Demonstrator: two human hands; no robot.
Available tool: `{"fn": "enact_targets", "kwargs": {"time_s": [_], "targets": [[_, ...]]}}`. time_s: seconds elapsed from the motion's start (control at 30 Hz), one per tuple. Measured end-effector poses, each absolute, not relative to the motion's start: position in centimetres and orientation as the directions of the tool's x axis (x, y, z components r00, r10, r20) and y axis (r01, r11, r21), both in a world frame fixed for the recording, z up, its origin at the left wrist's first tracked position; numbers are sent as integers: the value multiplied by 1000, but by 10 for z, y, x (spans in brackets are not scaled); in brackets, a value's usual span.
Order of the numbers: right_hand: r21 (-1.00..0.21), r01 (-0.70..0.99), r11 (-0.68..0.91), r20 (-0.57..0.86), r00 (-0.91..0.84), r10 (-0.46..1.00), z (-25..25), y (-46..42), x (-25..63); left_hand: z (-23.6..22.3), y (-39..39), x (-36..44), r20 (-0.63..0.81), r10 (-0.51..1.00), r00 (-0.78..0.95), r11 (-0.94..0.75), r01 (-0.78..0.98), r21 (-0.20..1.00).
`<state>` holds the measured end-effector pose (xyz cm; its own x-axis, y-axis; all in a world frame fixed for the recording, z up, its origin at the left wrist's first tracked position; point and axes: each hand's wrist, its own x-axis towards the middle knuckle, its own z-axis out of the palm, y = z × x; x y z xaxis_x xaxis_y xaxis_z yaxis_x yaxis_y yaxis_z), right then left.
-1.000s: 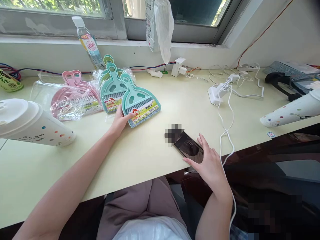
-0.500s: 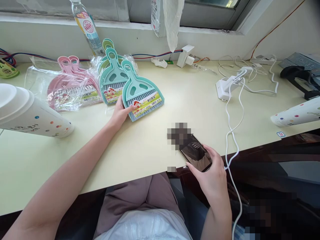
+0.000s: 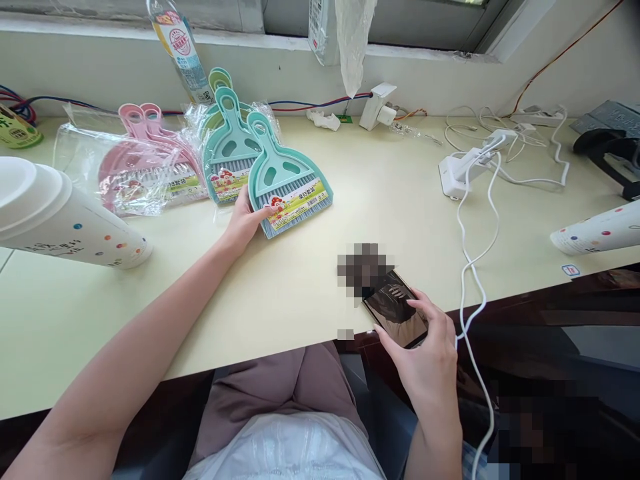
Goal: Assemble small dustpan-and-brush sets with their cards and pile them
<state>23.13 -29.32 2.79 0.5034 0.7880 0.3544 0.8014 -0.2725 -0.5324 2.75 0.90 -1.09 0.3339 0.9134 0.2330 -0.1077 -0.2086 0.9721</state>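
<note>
The left hand, left of centre in the frame, is clamped on the lower left edge of the front teal dustpan set, thumb over the label, other fingers partly hidden. A 2nd teal set stands behind it; 2 pink handles show at upper left. The right hand, lower right of centre, grips the phone between thumb and fingers, beside the front edge of the table.
</note>
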Motion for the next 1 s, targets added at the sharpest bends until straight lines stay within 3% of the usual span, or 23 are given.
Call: {"fn": "enact_targets", "kwargs": {"time_s": [1.0], "targets": [[-469,850,-240,411,451,792,19,-295,234,-12,10,28,240,916,321,-222,-94,971]]}}
